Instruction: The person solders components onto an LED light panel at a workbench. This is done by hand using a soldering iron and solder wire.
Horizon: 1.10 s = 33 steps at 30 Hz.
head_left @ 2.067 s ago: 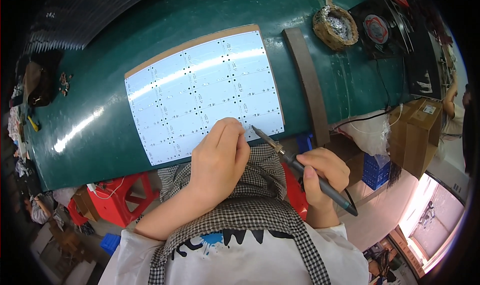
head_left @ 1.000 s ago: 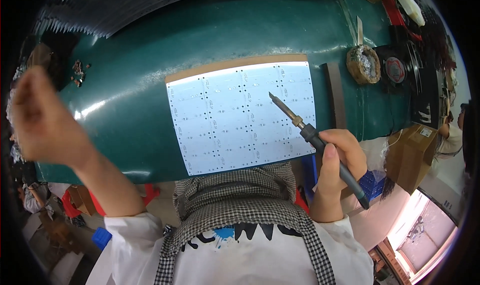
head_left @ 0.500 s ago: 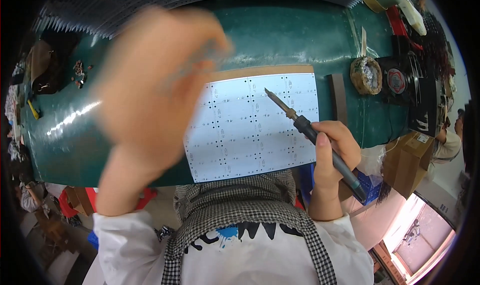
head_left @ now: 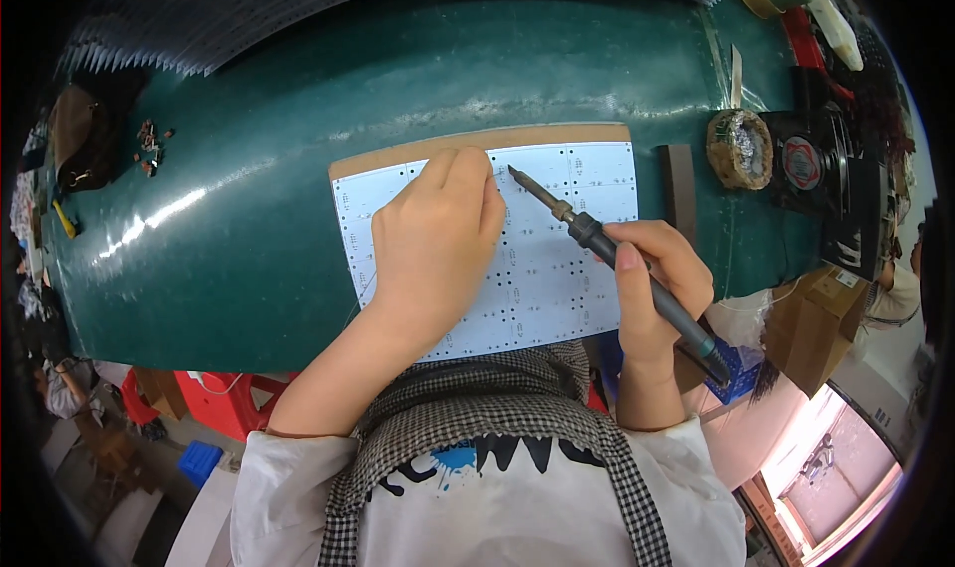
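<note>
Although the green surface [head_left: 249, 279] fills most of the scene, its left end blurs into dark clutter too dim to sort out. Far left, a stack [head_left: 259, 15] of pale, ridged sheets is cut off by the top edge. Near the middle of the surface lies the white panel [head_left: 557, 269], dotted and finely marked, part of its left half hidden under a hand. Beneath it a brown board [head_left: 537, 136] shows only as a strip along the far edge.

Off to the right stands a carton [head_left: 814, 318], part of it lost in shadow. The left hand [head_left: 438, 234] is over the panel, its grip with fingers bunched together; the tips are turned away, so I cannot tell whether they pinch anything. The right hand [head_left: 657, 283] has its grip closed around the iron [head_left: 594, 239], whose tip points far left, just beside the left fingers; whether it touches the panel is unclear. Right of the panel lies a dark bar [head_left: 679, 194], then a bowl [head_left: 739, 149] with shiny, indistinct contents. Far left, small parts [head_left: 149, 147] are scattered, too tiny to identify.
</note>
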Motion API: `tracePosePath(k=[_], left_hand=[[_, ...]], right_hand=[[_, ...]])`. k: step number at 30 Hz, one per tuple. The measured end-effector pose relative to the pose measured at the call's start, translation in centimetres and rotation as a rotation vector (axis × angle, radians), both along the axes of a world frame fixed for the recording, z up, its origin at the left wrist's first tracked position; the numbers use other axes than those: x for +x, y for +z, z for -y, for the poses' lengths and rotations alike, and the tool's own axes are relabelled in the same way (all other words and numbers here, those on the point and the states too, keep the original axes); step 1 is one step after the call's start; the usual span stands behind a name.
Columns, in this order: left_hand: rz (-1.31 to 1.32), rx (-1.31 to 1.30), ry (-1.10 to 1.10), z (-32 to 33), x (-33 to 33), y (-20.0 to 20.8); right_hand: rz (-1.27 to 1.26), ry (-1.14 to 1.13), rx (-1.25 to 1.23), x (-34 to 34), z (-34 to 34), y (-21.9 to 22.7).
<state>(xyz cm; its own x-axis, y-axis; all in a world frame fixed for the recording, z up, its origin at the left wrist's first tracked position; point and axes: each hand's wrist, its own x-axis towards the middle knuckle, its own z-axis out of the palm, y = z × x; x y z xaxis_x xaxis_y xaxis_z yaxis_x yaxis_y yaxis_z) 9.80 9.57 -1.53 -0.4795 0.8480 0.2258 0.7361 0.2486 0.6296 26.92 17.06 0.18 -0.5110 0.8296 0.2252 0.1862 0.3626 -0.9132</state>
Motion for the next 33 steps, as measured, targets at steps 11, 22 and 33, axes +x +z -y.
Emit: tracePosePath(k=[11,22,33], left_hand=[[-0.102,-0.029,0.0,-0.4,0.3,-0.3],[0.106,-0.063,-0.064,0.5,0.2,0.3],[0.211,-0.074,-0.041,2.2,1.5,0.6]], right_hand=[[0.009,0.035,0.02,-0.1,-0.3,-0.3],[0.029,0.07,0.06,0.9,0.2,0.2],[-0.02,0.09,0.121,1.8,1.0,-0.1]])
